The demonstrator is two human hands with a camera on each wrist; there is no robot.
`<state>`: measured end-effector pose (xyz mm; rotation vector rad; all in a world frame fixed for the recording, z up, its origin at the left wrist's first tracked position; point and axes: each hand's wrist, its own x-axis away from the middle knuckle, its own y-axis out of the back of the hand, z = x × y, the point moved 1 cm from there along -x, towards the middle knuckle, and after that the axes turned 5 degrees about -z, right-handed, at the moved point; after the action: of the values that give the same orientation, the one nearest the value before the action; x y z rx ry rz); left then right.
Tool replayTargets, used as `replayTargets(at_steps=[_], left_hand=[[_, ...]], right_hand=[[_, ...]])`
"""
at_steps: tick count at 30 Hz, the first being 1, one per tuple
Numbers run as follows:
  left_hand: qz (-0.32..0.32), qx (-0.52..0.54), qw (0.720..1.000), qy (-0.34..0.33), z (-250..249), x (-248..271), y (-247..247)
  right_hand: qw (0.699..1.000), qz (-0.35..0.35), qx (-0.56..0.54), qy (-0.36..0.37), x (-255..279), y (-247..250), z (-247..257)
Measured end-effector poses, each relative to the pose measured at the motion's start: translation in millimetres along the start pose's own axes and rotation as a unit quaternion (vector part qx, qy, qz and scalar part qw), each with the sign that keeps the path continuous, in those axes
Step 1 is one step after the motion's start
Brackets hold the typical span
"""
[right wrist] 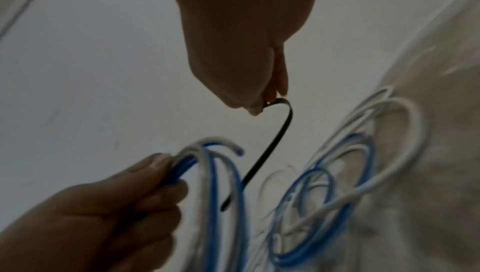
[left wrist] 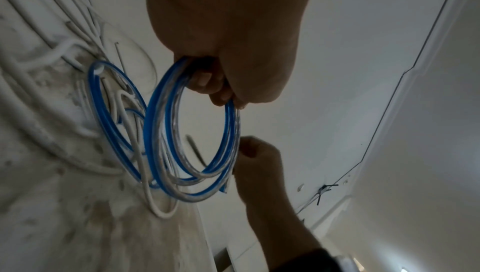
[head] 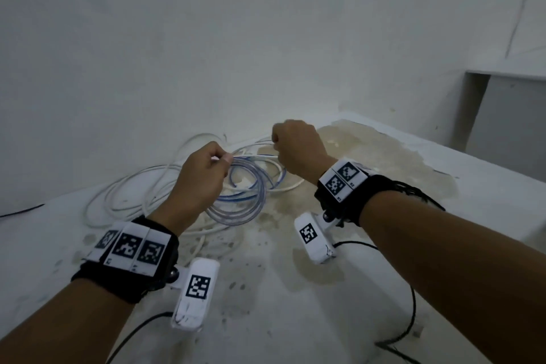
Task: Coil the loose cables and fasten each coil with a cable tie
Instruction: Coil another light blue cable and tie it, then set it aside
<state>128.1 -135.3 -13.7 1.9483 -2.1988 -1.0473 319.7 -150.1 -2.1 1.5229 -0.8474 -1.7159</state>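
My left hand (head: 220, 161) (left wrist: 215, 83) pinches the top of a coil of blue-and-clear cable (head: 251, 195) (left wrist: 192, 130) (right wrist: 215, 184), which hangs from its fingers above the surface. My right hand (head: 276, 139) (right wrist: 267, 99) (left wrist: 249, 153), a little to the right of the coil, pinches one end of a thin black cable tie (right wrist: 267, 149) (left wrist: 196, 151). The tie hangs down beside the coil's loops. More blue cable loops (left wrist: 103, 107) (right wrist: 324, 204) and loose white cables (head: 133, 195) (left wrist: 39, 66) (right wrist: 405, 124) lie on the surface below.
The cables lie on a stained white ledge (head: 369, 162) against a white wall (head: 206, 38). An opening (head: 508, 115) sits in the wall at the right. Black camera leads (head: 410, 313) trail near the front edge.
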Motion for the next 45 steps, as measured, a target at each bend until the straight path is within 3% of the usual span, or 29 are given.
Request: replayTargets(at_steps=[4, 7, 13, 18, 21, 29, 37, 41, 45], left_hand=[[-0.02, 0.002, 1.0, 0.001, 17.6, -9.4, 29.4], [-0.054, -0.004, 0.999, 0.0, 37.4, -15.0, 57.9], [-0.038, 0.019, 0.996, 0.074, 72.9, -14.0, 103.0], [-0.071, 0.023, 0.994, 0.076, 75.9, -23.4, 115.3], [-0.089, 0.041, 0.993, 0.068, 66.3, -36.6, 116.1], [-0.025, 0.086, 0.994, 0.07, 53.1, -45.4, 111.8], [-0.005, 0.092, 0.993, 0.07, 51.8, -41.2, 115.3], [-0.036, 0.078, 0.994, 0.066, 55.9, -42.5, 117.2], [-0.07, 0.075, 0.993, 0.062, 57.2, -43.2, 111.7]], right_hand=[[0.979, -0.047, -0.189, 0.058, -41.3, -9.9, 65.7], [0.944, -0.019, -0.32, 0.083, -59.8, -26.4, 118.2], [0.905, 0.025, -0.396, 0.155, -81.7, -66.7, 178.8], [0.88, -0.01, -0.449, 0.153, -94.0, -73.5, 174.0], [0.884, -0.048, -0.437, 0.159, -96.4, -65.9, 163.7], [0.893, -0.087, -0.409, 0.167, -98.2, -54.6, 146.3], [0.888, -0.115, -0.399, 0.198, -102.4, -45.8, 141.8], [0.869, -0.091, -0.449, 0.187, -101.2, -41.8, 144.3], [0.841, -0.021, -0.512, 0.172, -96.8, -43.7, 157.8]])
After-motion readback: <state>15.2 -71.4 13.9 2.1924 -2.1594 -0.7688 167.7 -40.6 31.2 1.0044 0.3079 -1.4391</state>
